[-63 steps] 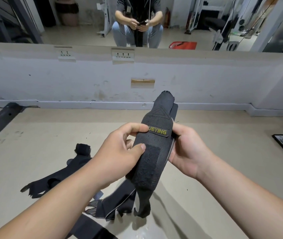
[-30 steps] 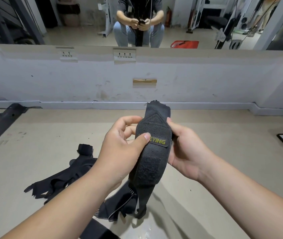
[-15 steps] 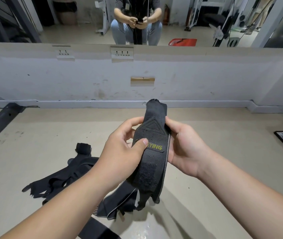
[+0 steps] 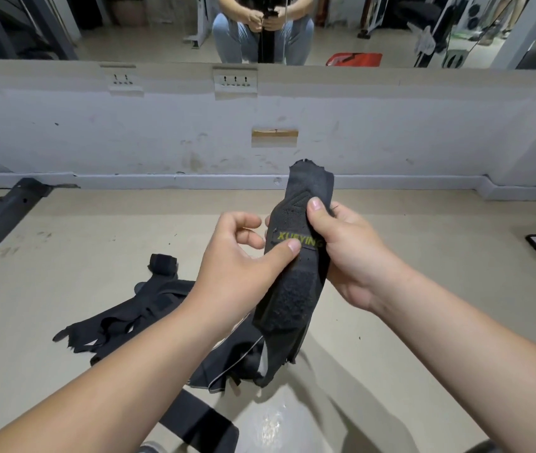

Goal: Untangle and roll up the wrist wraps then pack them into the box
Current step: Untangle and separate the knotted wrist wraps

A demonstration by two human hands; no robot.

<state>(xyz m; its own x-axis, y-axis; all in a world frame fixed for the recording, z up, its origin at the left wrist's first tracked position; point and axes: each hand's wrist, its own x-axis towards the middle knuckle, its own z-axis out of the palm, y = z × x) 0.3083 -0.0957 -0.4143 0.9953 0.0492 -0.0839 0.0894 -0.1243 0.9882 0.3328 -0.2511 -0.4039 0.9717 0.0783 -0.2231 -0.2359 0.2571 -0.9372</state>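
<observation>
Below, the pale floor [image 4: 63, 256] filled most of the head view, and a scuffed white wall [image 4: 96, 132] with a low skirting ran across behind it. Above the wall, a mirror [image 4: 129, 34] reflected a seated person holding something dark between the knees. A dark metal frame [image 4: 1, 210] slanted in from the left edge.

On the floor, left of centre, lay a tangled pile of wraps [image 4: 135, 308], black strips crossing one another with frayed ends pointing left. It was well apart from the wall. Another black strap [image 4: 201, 420] lay nearer the camera, at the bottom of the view.

Both hands held one black wrist wrap [image 4: 292, 289] up above the floor, roughly upright. Its ragged top end stood free above the fingers, and its lower end hung down in front of the pile.

The right hand [image 4: 351, 256] gripped the upper part of the wrap from the right. Its thumb [image 4: 317, 210] pressed on the front face, and the fingers were hidden behind the cloth. The left hand [image 4: 237, 266] came in from the left with its thumb [image 4: 286, 251] pressed on the front, just under the lettering. Its fingers were curled toward the wrap's left edge; I could not tell whether they touched the back.

A rough hook-and-loop patch [image 4: 289, 295] covered the wrap's front below the thumbs. A small label [image 4: 296, 238] with yellow letters sat between the two thumbs.
</observation>
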